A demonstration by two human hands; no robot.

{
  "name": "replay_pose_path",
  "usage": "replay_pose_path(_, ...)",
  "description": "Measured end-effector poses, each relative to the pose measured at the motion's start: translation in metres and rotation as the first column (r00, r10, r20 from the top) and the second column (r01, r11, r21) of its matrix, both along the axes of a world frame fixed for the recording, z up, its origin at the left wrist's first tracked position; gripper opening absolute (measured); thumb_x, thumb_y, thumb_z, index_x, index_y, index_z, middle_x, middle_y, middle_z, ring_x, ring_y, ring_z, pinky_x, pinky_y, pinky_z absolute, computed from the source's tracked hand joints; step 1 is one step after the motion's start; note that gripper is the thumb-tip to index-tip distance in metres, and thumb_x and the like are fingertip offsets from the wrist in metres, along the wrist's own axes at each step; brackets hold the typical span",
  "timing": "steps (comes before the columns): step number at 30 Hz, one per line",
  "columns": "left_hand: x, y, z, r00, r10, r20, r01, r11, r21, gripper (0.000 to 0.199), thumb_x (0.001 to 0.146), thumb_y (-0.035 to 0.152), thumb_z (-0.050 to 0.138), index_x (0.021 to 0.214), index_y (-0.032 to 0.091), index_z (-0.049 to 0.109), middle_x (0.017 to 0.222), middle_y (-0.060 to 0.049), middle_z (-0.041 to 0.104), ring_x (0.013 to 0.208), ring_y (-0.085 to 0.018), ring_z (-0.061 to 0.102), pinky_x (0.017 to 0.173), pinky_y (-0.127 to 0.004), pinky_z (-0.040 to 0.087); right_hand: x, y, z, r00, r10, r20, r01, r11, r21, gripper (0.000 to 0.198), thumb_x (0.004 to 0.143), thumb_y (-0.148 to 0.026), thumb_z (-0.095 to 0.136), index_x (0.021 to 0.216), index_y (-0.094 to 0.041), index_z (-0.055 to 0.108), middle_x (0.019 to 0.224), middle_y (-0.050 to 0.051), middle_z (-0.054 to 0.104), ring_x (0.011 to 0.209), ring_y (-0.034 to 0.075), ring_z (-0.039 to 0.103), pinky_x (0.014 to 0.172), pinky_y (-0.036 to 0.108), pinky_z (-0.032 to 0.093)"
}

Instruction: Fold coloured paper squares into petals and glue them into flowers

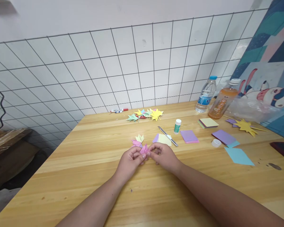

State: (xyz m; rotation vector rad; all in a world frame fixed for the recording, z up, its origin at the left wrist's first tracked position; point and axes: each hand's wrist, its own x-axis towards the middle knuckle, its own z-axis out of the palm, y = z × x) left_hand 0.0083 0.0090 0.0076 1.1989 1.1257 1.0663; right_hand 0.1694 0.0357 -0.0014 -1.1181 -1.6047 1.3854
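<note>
A small piece of folded pink paper [144, 149] is held between both hands just above the wooden table. My left hand [131, 158] pinches its left side, and my right hand [162, 155] pinches the right side with thumb and forefinger. Right behind the hands lie folded paper pieces [137, 141] in pink and cream. Close to my right hand are a few square sheets [164, 140], cream on top of purple, with a slim silver cutter or pen [168, 136] lying across them. A glue stick [177, 126] with a white cap stands upright beyond.
Folded paper leaves [146, 114] and markers [119, 110] lie along the wall. To the right are purple paper squares [189, 136], a blue sheet [239, 156], a tape roll [216, 143], a yellow paper star [246, 126], a water bottle [205, 94] and an orange drink bottle [223, 100].
</note>
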Motion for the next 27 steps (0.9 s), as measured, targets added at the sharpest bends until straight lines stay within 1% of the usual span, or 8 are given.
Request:
replay_pose_path(2,-0.0001,0.0001,-0.0015,1.0,-0.015,-0.006,0.015,1.0,0.005,0.034,0.062,0.042,0.075,0.077,0.016,0.06,0.062,-0.001,0.064,0.057,-0.012,0.056,0.056,-0.023,0.041,0.0001,-0.0002,0.0003,1.0,-0.004,0.017,0.004,1.0,0.004,0.013,0.072,-0.031,0.062,0.076,-0.019,0.058,0.058,-0.003,0.057,0.049,0.01,0.05,0.041,0.018,0.038)
replay_pose_path(5,-0.0003,0.0001,-0.0028,0.999,-0.029,-0.023,0.029,1.0,0.011,0.032,0.064,0.041,0.074,0.08,0.016,0.061,0.066,-0.001,0.064,0.061,-0.013,0.057,0.057,-0.022,0.042,-0.0003,-0.0013,0.0011,0.999,-0.021,0.041,0.019,0.999,0.038,0.011,0.071,-0.028,0.062,0.075,-0.019,0.056,0.05,-0.007,0.05,0.043,0.008,0.043,0.04,0.018,0.034)
replay_pose_path(7,-0.0005,0.0001,-0.0034,0.999,-0.018,-0.031,0.018,1.0,0.008,0.031,0.065,0.041,0.074,0.079,0.016,0.061,0.067,-0.001,0.064,0.062,-0.013,0.058,0.057,-0.023,0.043,-0.0007,-0.0025,0.0019,0.998,-0.027,0.06,0.022,0.997,0.08,0.01,0.072,-0.027,0.061,0.077,-0.02,0.057,0.051,-0.007,0.051,0.043,0.007,0.043,0.041,0.018,0.033)
replay_pose_path(11,-0.0008,0.0003,-0.0043,0.999,0.023,-0.027,-0.023,1.0,-0.001,0.032,0.063,0.042,0.075,0.076,0.017,0.061,0.064,-0.001,0.064,0.061,-0.014,0.059,0.058,-0.023,0.045,-0.001,-0.0039,0.0023,0.991,-0.042,0.124,0.023,0.987,0.156,0.009,0.072,-0.027,0.061,0.076,-0.019,0.06,0.061,-0.004,0.06,0.049,0.009,0.05,0.046,0.019,0.036)
replay_pose_path(16,0.0004,0.0008,-0.0041,0.997,0.009,-0.073,-0.009,1.0,-0.002,0.032,0.065,0.043,0.072,0.077,0.016,0.061,0.062,-0.001,0.064,0.058,-0.014,0.059,0.051,-0.021,0.043,-0.0012,-0.0032,0.004,1.0,0.003,0.029,-0.005,0.997,0.073,0.01,0.073,-0.027,0.06,0.07,-0.019,0.057,0.064,-0.001,0.065,0.057,0.012,0.058,0.045,0.019,0.039)
replay_pose_path(19,0.0001,0.0014,-0.004,0.996,-0.004,-0.084,0.003,1.0,-0.008,0.031,0.066,0.043,0.072,0.077,0.016,0.061,0.062,-0.002,0.064,0.059,-0.014,0.06,0.049,-0.02,0.042,-0.0023,-0.0037,0.0059,1.0,0.0,0.009,0.0,0.999,0.037,0.011,0.072,-0.028,0.06,0.067,-0.019,0.056,0.063,0.001,0.067,0.06,0.014,0.061,0.045,0.02,0.042)
replay_pose_path(23,-0.0024,0.0016,-0.0038,0.996,-0.039,-0.078,0.04,0.999,0.011,0.032,0.069,0.044,0.07,0.081,0.016,0.061,0.066,-0.002,0.065,0.06,-0.014,0.059,0.046,-0.019,0.04,-0.0039,-0.0052,0.0036,0.999,-0.002,0.033,0.0,0.998,0.064,0.011,0.074,-0.027,0.058,0.067,-0.018,0.056,0.067,0.002,0.068,0.057,0.013,0.059,0.045,0.02,0.041)
replay_pose_path(27,-0.0033,0.0017,-0.003,0.995,0.003,-0.098,0.0,1.0,0.031,0.031,0.07,0.046,0.068,0.078,0.016,0.061,0.063,-0.001,0.062,0.056,-0.013,0.055,0.041,-0.018,0.037,-0.0043,-0.0067,0.0013,0.989,-0.045,0.144,0.024,0.99,0.142,0.011,0.075,-0.028,0.058,0.071,-0.018,0.06,0.062,-0.001,0.063,0.046,0.009,0.048,0.043,0.019,0.036)
